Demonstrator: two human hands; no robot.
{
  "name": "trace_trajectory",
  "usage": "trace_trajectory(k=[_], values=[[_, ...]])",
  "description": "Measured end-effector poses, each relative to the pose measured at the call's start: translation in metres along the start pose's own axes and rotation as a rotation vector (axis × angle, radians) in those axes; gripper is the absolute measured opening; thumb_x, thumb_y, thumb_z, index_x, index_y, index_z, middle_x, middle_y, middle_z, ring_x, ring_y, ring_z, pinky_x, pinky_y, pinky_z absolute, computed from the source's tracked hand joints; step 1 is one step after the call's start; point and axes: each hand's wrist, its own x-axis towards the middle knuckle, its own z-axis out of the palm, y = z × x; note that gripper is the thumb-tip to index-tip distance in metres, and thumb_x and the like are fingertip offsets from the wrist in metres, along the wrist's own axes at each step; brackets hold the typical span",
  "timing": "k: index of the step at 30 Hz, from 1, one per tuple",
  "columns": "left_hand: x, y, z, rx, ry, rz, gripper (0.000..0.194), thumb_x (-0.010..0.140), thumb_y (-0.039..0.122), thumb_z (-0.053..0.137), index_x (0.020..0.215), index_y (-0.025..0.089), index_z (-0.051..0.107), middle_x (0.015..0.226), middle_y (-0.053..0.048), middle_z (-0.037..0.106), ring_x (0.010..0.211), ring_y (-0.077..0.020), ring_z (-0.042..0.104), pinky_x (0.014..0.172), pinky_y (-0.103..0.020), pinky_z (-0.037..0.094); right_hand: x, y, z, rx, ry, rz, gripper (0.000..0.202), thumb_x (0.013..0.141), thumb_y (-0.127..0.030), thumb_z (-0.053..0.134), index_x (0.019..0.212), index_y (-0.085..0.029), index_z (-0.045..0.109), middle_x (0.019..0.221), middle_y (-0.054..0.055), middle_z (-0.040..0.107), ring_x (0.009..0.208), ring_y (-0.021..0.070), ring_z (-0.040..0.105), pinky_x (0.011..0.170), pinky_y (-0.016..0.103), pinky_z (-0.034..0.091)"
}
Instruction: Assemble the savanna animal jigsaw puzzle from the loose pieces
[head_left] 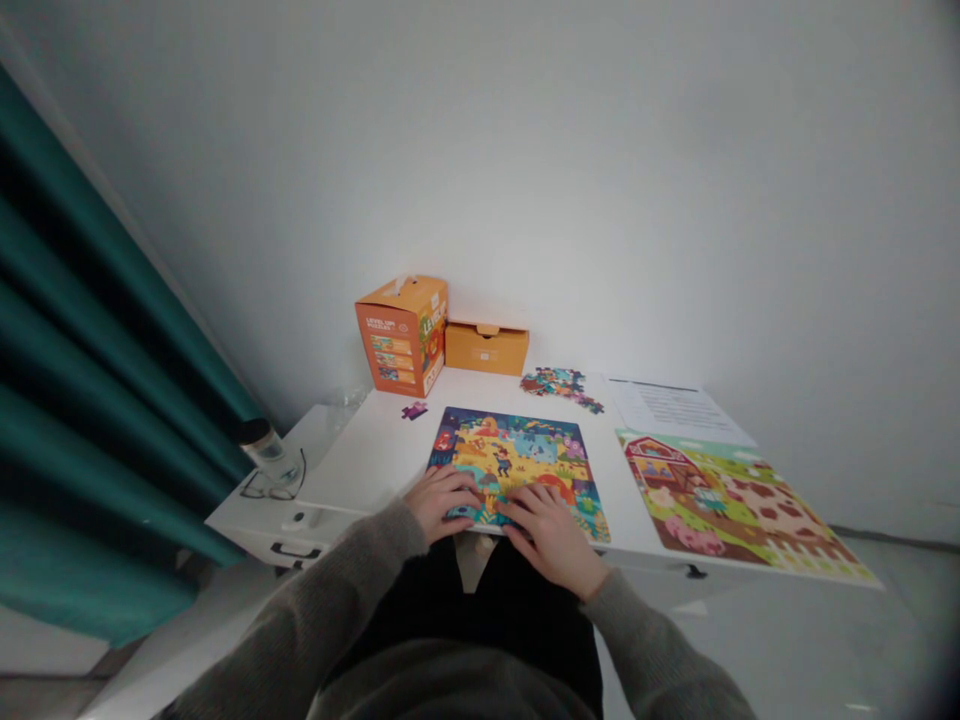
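A colourful jigsaw puzzle [536,450] with a dark blue border lies flat at the front edge of the white desk. My left hand [441,502] rests on its lower left corner, fingers stretched over the pieces. Across the lower middle lies my right hand [553,535], its fingers spread and touching the puzzle near the front edge. Neither hand visibly lifts a piece; what is under the fingertips is hidden. One loose purple puzzle piece [414,410] sits left of the puzzle's far corner. Behind it, to the right, is a heap of loose puzzle pieces [555,383].
An orange puzzle box [401,335] and an open orange carton [486,350] stand against the wall. On the right lie a farm picture sheet [739,505] and a printed paper [667,408]. Glasses [274,487] and a dark-lidded jar [271,455] are at the left.
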Motion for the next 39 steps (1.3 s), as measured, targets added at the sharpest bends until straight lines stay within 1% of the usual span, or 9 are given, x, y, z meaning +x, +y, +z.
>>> trace_trajectory(k=[6,14,17,20,23,26,29,33,39], values=[[-0.001,-0.0003,-0.0001,-0.01,0.018,0.011,0.02,0.088,0.031,0.066,0.106,0.026,0.072,0.119,-0.005,0.067,0.11,-0.0244,0.055,0.093,-0.037,0.038,-0.0018,-0.0005,0.0001,-0.041,-0.007,-0.007,0.033,0.098,-0.026,0.054,0.129,-0.032,0.062,0.118,0.008,0.064,0.11,0.0284,0.053,0.096,0.049,0.043],[0.0008,-0.001,0.0045,0.048,0.047,0.027,0.02,0.08,0.026,0.068,0.1,0.026,0.072,0.114,-0.005,0.066,0.105,-0.0242,0.054,0.089,-0.035,0.039,-0.0011,-0.0022,0.0011,-0.012,0.026,0.005,0.036,0.097,-0.027,0.055,0.133,-0.03,0.059,0.116,0.009,0.065,0.109,0.0279,0.054,0.098,0.049,0.043],[0.0007,0.0011,0.0045,0.054,0.046,0.016,0.023,0.08,0.025,0.068,0.103,0.026,0.07,0.114,-0.005,0.065,0.107,-0.0243,0.054,0.089,-0.035,0.039,-0.0016,-0.0012,-0.0002,-0.012,0.006,0.002,0.036,0.097,-0.026,0.056,0.132,-0.031,0.06,0.117,0.008,0.064,0.11,0.028,0.054,0.097,0.049,0.043],[0.0017,0.0051,0.0042,0.054,0.041,0.006,0.024,0.084,0.03,0.069,0.108,0.026,0.069,0.116,-0.006,0.064,0.109,-0.0248,0.053,0.09,-0.036,0.039,-0.0018,-0.0009,-0.0014,-0.013,0.002,-0.006,0.035,0.097,-0.026,0.056,0.131,-0.032,0.061,0.116,0.008,0.065,0.109,0.028,0.054,0.096,0.049,0.043],[0.0036,0.0081,0.0037,0.032,0.026,0.001,0.022,0.089,0.034,0.066,0.109,0.027,0.069,0.117,-0.006,0.064,0.111,-0.0252,0.053,0.092,-0.037,0.039,-0.0014,-0.0014,-0.0014,-0.009,0.018,-0.007,0.034,0.097,-0.025,0.057,0.129,-0.032,0.062,0.116,0.008,0.065,0.109,0.0277,0.055,0.095,0.048,0.043],[0.0047,0.0083,0.0032,-0.016,0.013,0.0,0.019,0.09,0.034,0.065,0.108,0.027,0.07,0.116,-0.006,0.063,0.11,-0.0252,0.053,0.094,-0.038,0.04,-0.0007,-0.0021,-0.0006,-0.002,0.021,0.018,0.03,0.096,-0.026,0.057,0.125,-0.028,0.063,0.116,0.008,0.065,0.109,0.0276,0.055,0.096,0.048,0.043],[0.0037,0.0073,0.0038,-0.061,0.02,0.011,0.019,0.09,0.031,0.065,0.108,0.026,0.071,0.116,-0.007,0.063,0.109,-0.0252,0.053,0.096,-0.039,0.041,-0.0002,-0.0024,0.0001,0.002,0.016,0.031,0.024,0.095,-0.026,0.058,0.118,-0.025,0.063,0.115,0.008,0.065,0.108,0.0275,0.055,0.097,0.048,0.043],[0.0018,0.0063,0.006,-0.094,0.043,0.011,0.02,0.09,0.025,0.065,0.109,0.025,0.07,0.117,-0.007,0.062,0.111,-0.0252,0.052,0.098,-0.04,0.041,-0.0001,-0.0018,0.0013,0.009,0.01,0.042,0.02,0.095,-0.026,0.058,0.115,-0.025,0.063,0.116,0.007,0.065,0.109,0.0276,0.055,0.097,0.048,0.042],[0.0028,0.0047,0.0072,-0.108,0.031,0.01,0.02,0.088,0.025,0.067,0.108,0.026,0.071,0.117,-0.007,0.063,0.112,-0.0255,0.052,0.1,-0.041,0.041,0.0012,-0.0003,0.0036,0.019,0.011,0.056,0.017,0.094,-0.027,0.062,0.111,-0.025,0.062,0.118,0.007,0.065,0.109,0.0277,0.054,0.095,0.047,0.042]])
